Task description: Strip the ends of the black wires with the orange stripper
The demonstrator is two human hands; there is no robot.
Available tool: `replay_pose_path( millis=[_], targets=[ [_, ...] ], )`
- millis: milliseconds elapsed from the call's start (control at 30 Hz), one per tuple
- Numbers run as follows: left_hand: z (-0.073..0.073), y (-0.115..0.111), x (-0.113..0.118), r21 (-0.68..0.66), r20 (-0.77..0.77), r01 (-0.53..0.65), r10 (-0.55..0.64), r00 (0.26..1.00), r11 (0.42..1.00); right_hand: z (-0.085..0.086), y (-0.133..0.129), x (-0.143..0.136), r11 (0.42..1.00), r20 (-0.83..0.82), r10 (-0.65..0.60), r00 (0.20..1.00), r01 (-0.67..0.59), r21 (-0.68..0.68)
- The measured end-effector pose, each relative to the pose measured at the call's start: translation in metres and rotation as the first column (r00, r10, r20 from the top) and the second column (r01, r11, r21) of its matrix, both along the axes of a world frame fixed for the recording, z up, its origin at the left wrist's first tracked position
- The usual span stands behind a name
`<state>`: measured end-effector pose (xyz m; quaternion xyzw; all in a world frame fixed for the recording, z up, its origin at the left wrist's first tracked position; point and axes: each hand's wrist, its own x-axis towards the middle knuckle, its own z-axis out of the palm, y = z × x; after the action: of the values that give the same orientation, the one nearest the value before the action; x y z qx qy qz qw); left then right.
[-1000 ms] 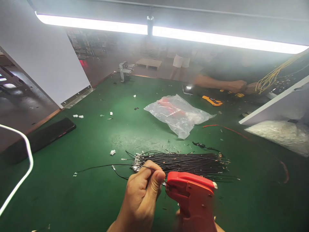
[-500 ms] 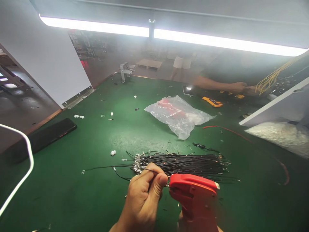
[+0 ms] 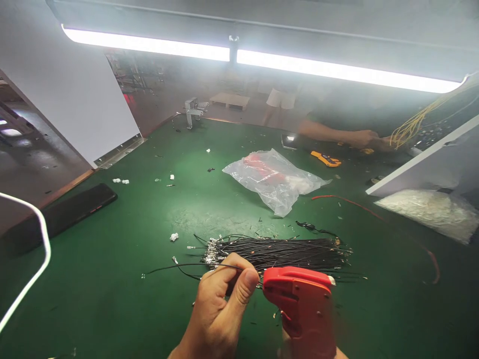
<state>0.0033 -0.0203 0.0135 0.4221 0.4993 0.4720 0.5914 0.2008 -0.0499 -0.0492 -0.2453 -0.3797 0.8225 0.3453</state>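
My left hand (image 3: pixel 224 304) is closed, pinching a black wire (image 3: pixel 175 267) between thumb and fingers. The wire's far end, with a small metal terminal, sticks out to the left. Its other end points at the nose of a red pistol-shaped wire stripper (image 3: pixel 299 299); whether it sits inside the jaws cannot be made out. Wrapped round that tool's handle is my right hand (image 3: pixel 286 336), mostly hidden behind it. Just behind both hands lies a bundle of black wires (image 3: pixel 277 252), with shiny terminals gathered at its left end.
A clear plastic bag (image 3: pixel 277 179) with red and white contents lies beyond the bundle. A yellow hand tool (image 3: pixel 325 159) and a phone (image 3: pixel 289 141) are farther back. Across the table a co-worker's arm (image 3: pixel 337 134) handles yellow wires. A white cable (image 3: pixel 43 229) curves at left.
The free end of the held wire has swung slightly right and down. The stripper and both hands keep nearly the same place; the whole view has shifted a little.
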Motion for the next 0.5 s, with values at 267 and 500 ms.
replay_pose_path(
  millis=[267, 500],
  targets=[
    [0.005, 0.005, 0.002, -0.183, 0.204, 0.053, -0.015, 0.979, 0.982, -0.010, 0.004, 0.015, 0.991, -0.011, -0.129, 0.992, 0.129, -0.022],
    [-0.001, 0.008, 0.001, -0.224, 0.321, 0.137, -0.059, 0.945, 0.965, 0.007, -0.004, 0.007, 0.995, -0.032, -0.091, 0.995, 0.090, -0.050]
  ],
)
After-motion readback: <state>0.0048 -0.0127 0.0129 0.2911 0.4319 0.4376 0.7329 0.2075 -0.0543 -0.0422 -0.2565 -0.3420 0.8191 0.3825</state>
